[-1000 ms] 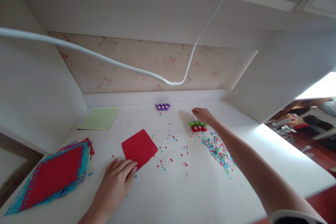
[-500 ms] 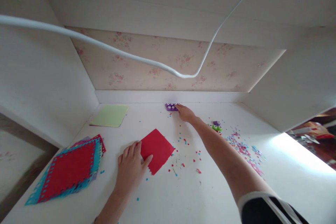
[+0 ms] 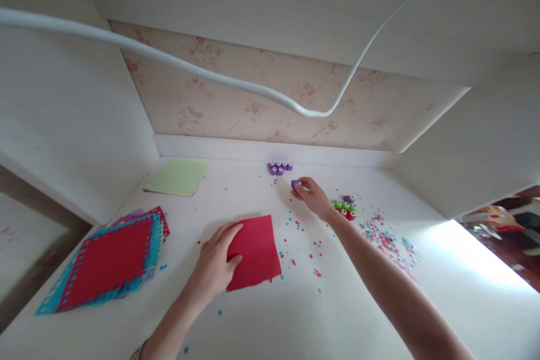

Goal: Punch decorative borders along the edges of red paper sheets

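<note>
My left hand (image 3: 217, 263) grips the left edge of a red paper square (image 3: 256, 252) lying on the white desk (image 3: 295, 315). My right hand (image 3: 311, 196) is pinched on a small purple paper punch (image 3: 294, 184), held just above the desk. A cluster of purple punches (image 3: 279, 167) sits by the back wall, a little beyond that hand. To the right of my right wrist lies a group of green, red and purple punches (image 3: 345, 206).
A stack of red, teal and purple sheets with punched borders (image 3: 107, 261) lies at the left. A light green sheet (image 3: 177, 176) is at the back left. Confetti bits (image 3: 386, 236) are scattered at the right and middle. A white cable (image 3: 253, 90) hangs overhead.
My right hand went from the green and red punches to the purple cluster, then drew back holding one purple punch. My left hand took hold of the red square and turned it.
</note>
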A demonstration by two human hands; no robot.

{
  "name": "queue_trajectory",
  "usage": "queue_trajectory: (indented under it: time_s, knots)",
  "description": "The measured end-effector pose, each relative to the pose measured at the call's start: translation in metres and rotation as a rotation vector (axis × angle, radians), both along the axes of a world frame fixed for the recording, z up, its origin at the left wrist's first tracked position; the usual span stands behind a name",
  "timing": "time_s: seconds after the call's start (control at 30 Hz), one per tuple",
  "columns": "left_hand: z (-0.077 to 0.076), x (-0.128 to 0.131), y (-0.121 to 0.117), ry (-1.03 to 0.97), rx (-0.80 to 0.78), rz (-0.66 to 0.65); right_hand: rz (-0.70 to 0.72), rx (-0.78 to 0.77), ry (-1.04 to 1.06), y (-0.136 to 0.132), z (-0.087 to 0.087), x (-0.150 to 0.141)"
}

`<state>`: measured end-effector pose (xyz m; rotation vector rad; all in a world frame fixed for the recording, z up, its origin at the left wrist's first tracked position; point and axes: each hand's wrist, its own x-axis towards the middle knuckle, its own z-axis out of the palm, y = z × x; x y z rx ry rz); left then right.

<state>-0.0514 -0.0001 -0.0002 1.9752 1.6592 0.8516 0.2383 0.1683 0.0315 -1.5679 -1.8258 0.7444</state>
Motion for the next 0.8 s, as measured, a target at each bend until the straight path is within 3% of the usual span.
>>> queue_trajectory:
  time_s: [0.1,0.17,0.23,0.3,0.4,0.63,0.8]
  knots:
    - [-0.002,0.012,-0.003,-0.127,0.032,-0.006,0.023,-0.062,0.197,-0.059,-0.004,0.007]
    - [0.0,0.022,-0.006,-0.188,-0.004,0.016,0.043,-0.195,0.526,-0.095,-0.006,0.014]
    - [0.005,0.033,-0.008,-0.265,-0.11,0.001,0.059,-0.307,0.74,-0.124,-0.007,0.022]
    - [0.012,0.043,-0.009,-0.32,-0.241,-0.044,0.067,-0.376,0.813,-0.144,-0.007,0.03]
    - [0.021,0.056,-0.011,-0.231,-0.282,-0.056,0.032,-0.386,0.814,-0.157,-0.009,0.037]
    - [0.018,0.074,-0.016,0.053,0.024,-0.071,-0.035,-0.1,0.428,-0.158,-0.024,0.036]
    - [0.014,0.073,-0.017,-0.025,0.111,-0.08,-0.008,-0.058,0.34,-0.159,-0.026,0.035]
